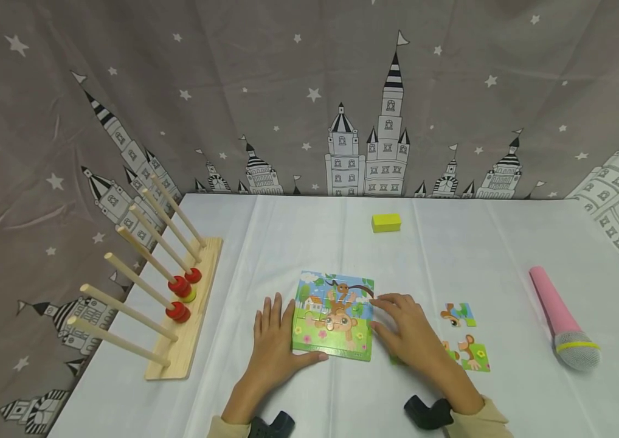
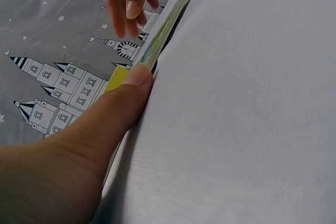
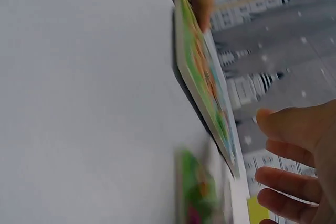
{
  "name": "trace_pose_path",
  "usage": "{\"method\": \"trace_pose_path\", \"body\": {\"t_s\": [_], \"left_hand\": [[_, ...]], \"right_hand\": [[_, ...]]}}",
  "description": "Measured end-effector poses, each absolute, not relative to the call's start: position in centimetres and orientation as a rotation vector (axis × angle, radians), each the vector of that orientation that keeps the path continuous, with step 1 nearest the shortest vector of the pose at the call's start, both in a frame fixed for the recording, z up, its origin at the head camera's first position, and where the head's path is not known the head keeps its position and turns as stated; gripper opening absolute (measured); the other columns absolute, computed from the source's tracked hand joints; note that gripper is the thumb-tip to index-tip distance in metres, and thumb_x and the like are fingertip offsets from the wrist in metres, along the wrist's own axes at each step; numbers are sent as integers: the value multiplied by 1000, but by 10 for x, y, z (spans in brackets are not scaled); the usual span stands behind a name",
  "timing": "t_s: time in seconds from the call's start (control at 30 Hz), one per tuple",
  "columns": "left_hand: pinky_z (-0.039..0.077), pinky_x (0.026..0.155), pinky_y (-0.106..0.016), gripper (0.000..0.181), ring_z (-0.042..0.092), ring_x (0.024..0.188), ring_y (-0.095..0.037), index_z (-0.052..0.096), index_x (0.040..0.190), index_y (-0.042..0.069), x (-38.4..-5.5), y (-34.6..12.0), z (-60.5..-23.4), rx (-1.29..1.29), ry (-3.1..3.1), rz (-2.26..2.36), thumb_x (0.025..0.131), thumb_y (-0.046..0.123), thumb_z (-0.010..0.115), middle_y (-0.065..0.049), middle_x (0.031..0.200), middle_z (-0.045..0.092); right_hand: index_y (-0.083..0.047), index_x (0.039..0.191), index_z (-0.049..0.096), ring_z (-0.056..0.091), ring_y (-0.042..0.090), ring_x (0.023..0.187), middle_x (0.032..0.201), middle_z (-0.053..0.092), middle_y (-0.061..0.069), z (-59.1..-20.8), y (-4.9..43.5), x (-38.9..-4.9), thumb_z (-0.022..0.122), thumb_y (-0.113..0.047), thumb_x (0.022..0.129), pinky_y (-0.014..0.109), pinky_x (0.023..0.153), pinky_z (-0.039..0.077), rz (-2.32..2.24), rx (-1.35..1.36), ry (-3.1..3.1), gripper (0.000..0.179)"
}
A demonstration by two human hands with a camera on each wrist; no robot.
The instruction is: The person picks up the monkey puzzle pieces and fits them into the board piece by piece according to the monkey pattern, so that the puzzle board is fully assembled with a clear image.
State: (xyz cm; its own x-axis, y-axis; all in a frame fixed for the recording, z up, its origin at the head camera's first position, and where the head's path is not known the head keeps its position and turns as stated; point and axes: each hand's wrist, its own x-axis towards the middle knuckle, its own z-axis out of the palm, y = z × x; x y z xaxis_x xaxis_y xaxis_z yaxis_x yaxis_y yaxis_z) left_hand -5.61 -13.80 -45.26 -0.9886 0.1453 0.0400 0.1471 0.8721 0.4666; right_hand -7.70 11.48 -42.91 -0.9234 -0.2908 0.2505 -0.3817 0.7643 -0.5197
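We see a puzzle (image 1: 334,316) with a monkey picture lying face up on the white cloth (image 1: 287,243), between the person's 2 hands. The left hand (image 1: 273,350) rests along its left edge, 4 fingers nearly straight and slightly apart, and we find the thumb stretched out at the near edge, its tip touching the puzzle in the left wrist view. The right hand (image 1: 410,328) is just beside the right edge; we see its thumb and fingers apart, gently bent and holding nothing, with a gap between them and the puzzle in the right wrist view. Near that hand lies a blurred green piece (image 3: 197,187). Farther right we make out an upper loose piece (image 1: 463,314), a lower loose piece (image 1: 476,354) and, just left of the latter, a partly covered piece (image 1: 452,353).

On the left we notice a wooden base (image 1: 197,304) with 7 rods (image 1: 130,312), red rings (image 1: 180,286) and a yellow ring (image 1: 191,296). A yellow block (image 1: 386,223) sits near the back, a pink microphone (image 1: 560,319) far right, and behind hangs a grey curtain (image 1: 287,79) printed with castles
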Motion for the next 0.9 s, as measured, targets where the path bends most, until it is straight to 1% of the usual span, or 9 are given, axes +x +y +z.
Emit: {"method": "trace_pose_path", "body": {"t_s": [0.13, 0.23, 0.33, 0.4, 0.5, 0.63, 0.77, 0.9], "left_hand": [[5, 109, -57, 113, 3, 139, -43, 28, 140, -1, -56, -138, -452, -231, -3035, -765, 58, 65, 70, -26, 149, 12], [5, 109, -58, 113, 3, 139, -43, 28, 140, -1, -56, -138, -452, -233, -3031, -773, 58, 65, 70, -26, 149, 12], [4, 109, -57, 113, 3, 139, -43, 28, 140, -1, -56, -137, -452, -234, -3029, -785, 58, 65, 70, -26, 149, 12], [4, 109, -57, 113, 2, 139, -43, 28, 140, -1, -55, -137, -452, -234, -3029, -790, 58, 65, 70, -26, 149, 12], [4, 109, -57, 113, 2, 139, -43, 28, 140, -1, -55, -137, -452, -233, -3029, -787, 58, 64, 71, -26, 149, 12], [4, 109, -57, 114, 3, 139, -43, 28, 140, -1, -55, -138, -452, -231, -3021, -787, 57, 64, 72, -26, 149, 12], [4, 109, -58, 114, 3, 138, -43, 28, 140, -1, -55, -138, -452, -232, -3014, -791, 57, 64, 72, -27, 149, 12], [4, 109, -57, 114, 3, 139, -43, 28, 140, -1, -55, -138, -452, -233, -3015, -796, 57, 64, 72, -26, 149, 11]], "right_hand": [[-8, 103, 65, 52, 20, 93, 98, 62, 4, -426, 139, -82, 68, -20, 81, 37, 78, 42, 917, 388, -2793, 25], [-6, 96, 65, 52, 17, 82, 86, 60, 4, -424, 159, -85, 66, -17, 82, 32, 71, 43, 938, 283, -2782, 18], [-4, 95, 63, 49, 13, 73, 80, 57, 3, -420, 180, -86, 65, -16, 82, 26, 63, 42, 932, 183, -2805, 18], [-3, 97, 62, 47, 11, 70, 79, 55, 3, -418, 194, -86, 64, -19, 84, 22, 59, 41, 928, 120, -2845, 21], [-2, 101, 60, 43, 10, 69, 80, 54, 4, -417, 214, -84, 61, -25, 87, 21, 56, 37, 935, 55, -2912, 27], [1, 102, 59, 42, 11, 69, 80, 53, 6, -419, 232, -82, 58, -29, 88, 21, 55, 35, 935, -25, -2945, 32], [3, 101, 59, 45, 14, 72, 82, 56, 9, -421, 244, -79, 57, -28, 89, 20, 56, 37, 910, -111, -2964, 33], [6, 104, 57, 51, 20, 78, 88, 59, 15, -424, 250, -78, 54, -30, 90, 24, 62, 41, 926, -145, -3026, 38]]}}
